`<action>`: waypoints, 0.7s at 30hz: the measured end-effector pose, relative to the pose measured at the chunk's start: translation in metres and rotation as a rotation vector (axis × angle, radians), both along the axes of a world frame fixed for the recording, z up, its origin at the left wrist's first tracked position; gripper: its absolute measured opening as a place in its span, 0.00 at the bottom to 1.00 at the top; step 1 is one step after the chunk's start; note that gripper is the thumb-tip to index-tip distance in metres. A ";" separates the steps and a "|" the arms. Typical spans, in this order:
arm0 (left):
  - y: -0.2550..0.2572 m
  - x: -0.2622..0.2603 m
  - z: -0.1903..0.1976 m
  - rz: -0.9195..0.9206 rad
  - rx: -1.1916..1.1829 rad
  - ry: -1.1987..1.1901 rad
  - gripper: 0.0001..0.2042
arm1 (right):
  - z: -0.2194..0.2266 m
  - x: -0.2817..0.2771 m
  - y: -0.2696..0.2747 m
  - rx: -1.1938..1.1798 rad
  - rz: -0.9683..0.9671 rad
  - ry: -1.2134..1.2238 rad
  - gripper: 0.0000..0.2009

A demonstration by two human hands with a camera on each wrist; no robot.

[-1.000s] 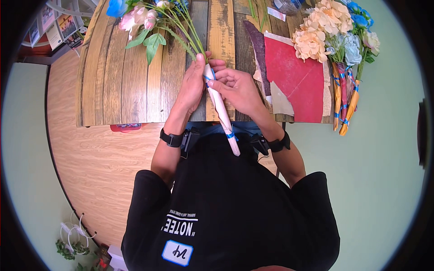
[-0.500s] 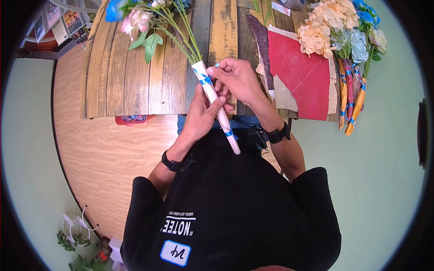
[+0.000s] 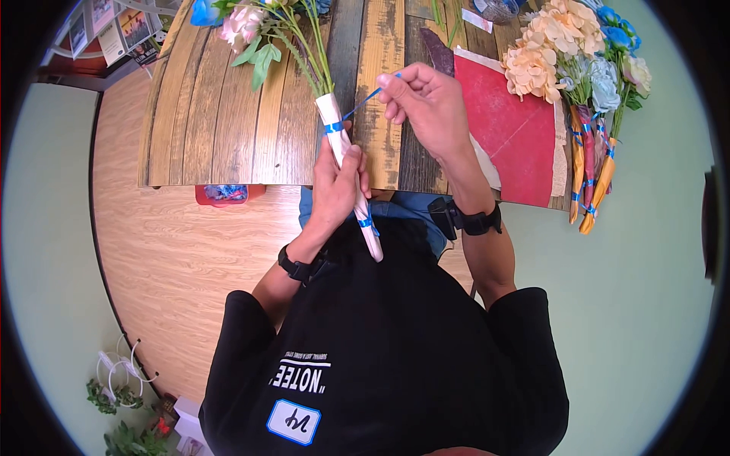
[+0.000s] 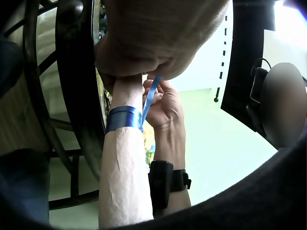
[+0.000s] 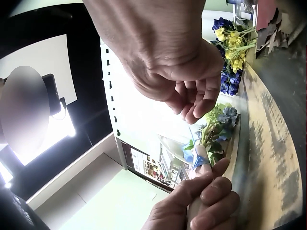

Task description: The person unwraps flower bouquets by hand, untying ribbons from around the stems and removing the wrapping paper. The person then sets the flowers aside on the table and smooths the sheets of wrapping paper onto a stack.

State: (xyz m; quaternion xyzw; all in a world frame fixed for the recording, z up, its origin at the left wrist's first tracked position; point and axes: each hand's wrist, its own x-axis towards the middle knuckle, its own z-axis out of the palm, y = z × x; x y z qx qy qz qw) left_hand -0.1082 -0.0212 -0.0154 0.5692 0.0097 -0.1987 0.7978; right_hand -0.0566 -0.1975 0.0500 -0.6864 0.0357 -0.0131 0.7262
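A bouquet with pink and blue flowers [image 3: 242, 24] and green stems has its stem end in a white paper wrap [image 3: 327, 108]. My left hand [image 3: 334, 186] grips this wrap around its middle, below an upper blue ribbon band [image 4: 123, 118]. Up and to the right, my right hand [image 3: 432, 110] pinches the loose tail of that blue ribbon [image 3: 366, 103] between thumb and fingertips. The tail runs straight from the band to the fingers. Lower on the wrap, a second blue band [image 3: 366, 223] sits near the person's shirt. In the right wrist view the left fingers [image 5: 216, 191] curl round the wrap.
Red paper [image 3: 498, 121] with torn edges lies on the wooden table [image 3: 228, 129], right of the hands. Beyond it, wrapped bouquets with peach flowers [image 3: 532, 72] overhang the table's right edge. A red bin [image 3: 220, 195] is below the table's front edge at left.
My left hand has slid from the top of the wrap down to its middle. My right hand has drawn away up and right, stretching the ribbon tail out from the band.
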 end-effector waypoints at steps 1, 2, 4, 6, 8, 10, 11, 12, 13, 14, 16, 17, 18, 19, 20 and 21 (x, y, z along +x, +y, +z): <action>-0.001 0.001 0.002 0.004 -0.003 -0.002 0.22 | 0.004 -0.001 0.001 0.008 -0.012 -0.025 0.09; -0.002 0.002 0.004 0.023 -0.020 0.001 0.21 | 0.008 -0.002 0.002 0.016 -0.024 -0.050 0.09; -0.002 0.004 0.008 0.048 -0.039 0.004 0.20 | 0.014 -0.004 0.009 0.008 -0.034 -0.069 0.10; -0.001 0.006 0.009 0.025 -0.056 0.012 0.20 | 0.013 -0.002 0.012 0.001 -0.047 -0.086 0.10; 0.003 0.009 0.012 0.016 -0.105 0.037 0.20 | 0.008 0.004 0.009 -0.112 -0.199 -0.084 0.09; 0.008 0.012 0.017 0.007 -0.154 0.066 0.20 | 0.008 0.005 0.013 -0.326 -0.290 -0.167 0.09; 0.011 0.014 0.020 -0.002 -0.174 0.105 0.21 | 0.008 0.005 0.015 -0.538 -0.383 -0.253 0.10; 0.012 0.016 0.023 -0.008 -0.195 0.145 0.21 | 0.009 0.004 0.016 -0.540 -0.377 -0.256 0.10; 0.013 0.017 0.025 -0.002 -0.198 0.146 0.21 | 0.010 0.001 0.018 -0.643 -0.310 -0.351 0.11; 0.013 0.016 0.026 0.002 -0.227 0.151 0.17 | 0.010 -0.001 0.020 -0.744 -0.241 -0.444 0.13; 0.015 0.017 0.025 0.007 -0.257 0.160 0.13 | 0.000 -0.001 0.027 -0.664 -0.090 -0.420 0.14; 0.017 0.019 0.024 -0.017 -0.251 0.177 0.09 | -0.003 -0.002 0.032 -0.582 0.053 -0.396 0.14; 0.018 0.020 0.023 -0.040 -0.245 0.193 0.07 | -0.003 -0.001 0.037 -0.571 0.091 -0.416 0.15; 0.019 0.021 0.024 -0.034 -0.249 0.193 0.07 | 0.000 -0.002 0.040 -0.572 0.098 -0.417 0.15; 0.020 0.021 0.027 -0.027 -0.252 0.188 0.07 | 0.005 -0.002 0.044 -0.600 0.129 -0.390 0.15; 0.021 0.021 0.029 -0.020 -0.257 0.183 0.09 | 0.007 -0.002 0.047 -0.628 0.160 -0.363 0.15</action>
